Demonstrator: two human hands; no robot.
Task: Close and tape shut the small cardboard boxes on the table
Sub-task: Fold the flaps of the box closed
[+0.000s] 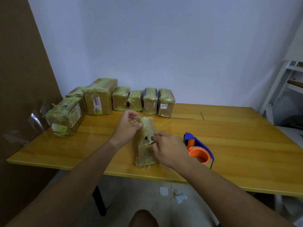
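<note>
A small cardboard box (pixel 145 154), wrapped in yellowish tape, stands near the front edge of the wooden table (pixel 229 145). Its top flaps are partly raised with a dark gap between them. My left hand (pixel 127 126) holds the left flap near the box's far top, fingers curled round its edge. My right hand (pixel 168 148) pinches the flap or tape at the near top of the box. A blue and orange tape dispenser (pixel 199 149) lies on the table just right of my right hand.
Several taped boxes (pixel 150 101) stand in a row along the table's back left; a larger one (pixel 65 117) sits at the left edge. A white shelf frame (pixel 285 86) stands at the right. Paper scraps (pixel 180 197) lie on the floor.
</note>
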